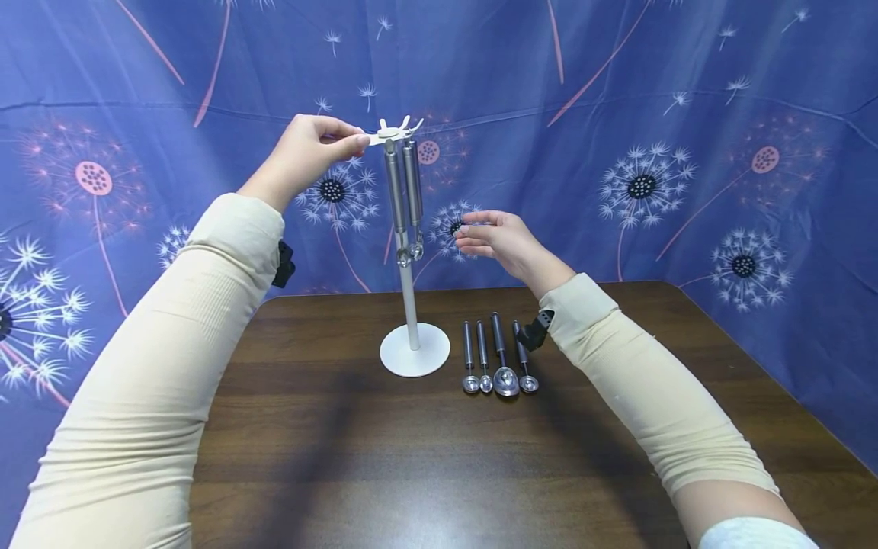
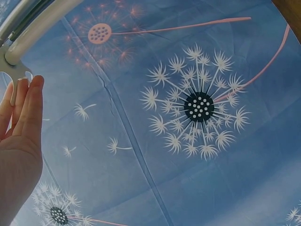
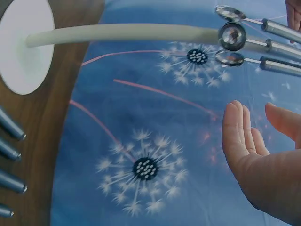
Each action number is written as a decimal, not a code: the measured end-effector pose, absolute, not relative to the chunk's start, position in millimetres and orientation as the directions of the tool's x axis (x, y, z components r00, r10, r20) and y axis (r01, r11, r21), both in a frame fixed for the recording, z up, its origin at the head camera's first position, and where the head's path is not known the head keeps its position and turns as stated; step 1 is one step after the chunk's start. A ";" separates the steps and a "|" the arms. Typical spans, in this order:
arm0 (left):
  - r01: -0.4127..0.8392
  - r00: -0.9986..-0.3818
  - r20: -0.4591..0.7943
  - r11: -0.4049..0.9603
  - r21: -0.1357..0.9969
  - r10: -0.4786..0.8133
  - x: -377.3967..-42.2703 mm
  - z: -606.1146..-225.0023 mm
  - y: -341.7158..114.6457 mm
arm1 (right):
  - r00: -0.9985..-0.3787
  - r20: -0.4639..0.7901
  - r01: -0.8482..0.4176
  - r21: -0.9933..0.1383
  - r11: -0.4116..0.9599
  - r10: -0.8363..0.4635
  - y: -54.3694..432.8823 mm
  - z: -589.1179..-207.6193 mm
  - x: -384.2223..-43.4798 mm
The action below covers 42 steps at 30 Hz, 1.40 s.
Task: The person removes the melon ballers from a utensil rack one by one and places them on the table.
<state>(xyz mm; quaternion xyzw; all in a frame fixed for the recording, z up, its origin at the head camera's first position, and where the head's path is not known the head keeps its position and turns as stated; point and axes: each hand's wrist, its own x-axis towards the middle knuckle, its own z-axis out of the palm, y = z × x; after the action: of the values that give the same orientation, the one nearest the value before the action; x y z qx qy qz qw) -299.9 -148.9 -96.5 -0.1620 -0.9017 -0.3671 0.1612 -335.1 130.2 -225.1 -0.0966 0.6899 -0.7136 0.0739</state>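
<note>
A white stand point(image 1: 408, 301) with a round base and a star of hooks on top stands upright on the table. At its top my left hand point(image 1: 305, 156) pinches one of the white hooks point(image 1: 379, 139) between thumb and fingers. Steel spoons point(image 1: 395, 191) with thick handles hang from the hooks, bowls down; the right wrist view shows three bowls point(image 3: 232, 36). My right hand point(image 1: 506, 240) hovers to the right of the hanging spoons with fingers extended, apart from them and holding nothing. Below it, several more steel spoons point(image 1: 506, 381) lie side by side on the table.
The brown wooden table point(image 1: 439, 473) extends toward me in front of the stand. Behind it hangs a blue cloth point(image 1: 521, 114) printed with dandelions. The row of lying spoons is just right of the stand's round base point(image 1: 394, 358).
</note>
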 end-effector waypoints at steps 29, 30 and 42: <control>0.416 -0.893 0.418 0.664 0.621 0.168 -304.9 -98.5 -150.4 | -0.943 0.245 -0.220 -0.967 -0.128 -0.227 62.4 -190.1 -347.9; 0.417 -0.892 0.419 0.665 0.620 0.168 -305.3 -98.5 -150.6 | -0.943 0.244 -0.220 -0.967 -0.127 -0.224 61.7 -189.8 -348.2; 0.410 -0.893 0.416 0.690 0.597 0.171 -304.6 -98.1 -149.2 | -0.947 0.270 -0.251 -0.960 -0.126 -0.172 66.2 -188.8 -348.0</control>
<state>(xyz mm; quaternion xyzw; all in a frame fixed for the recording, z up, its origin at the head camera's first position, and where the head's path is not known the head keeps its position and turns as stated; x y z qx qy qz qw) -304.6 -149.2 -98.1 -0.1608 -0.9041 -0.3596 0.1659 -348.0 66.2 -188.8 -0.1600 0.6606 -0.7330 -0.0270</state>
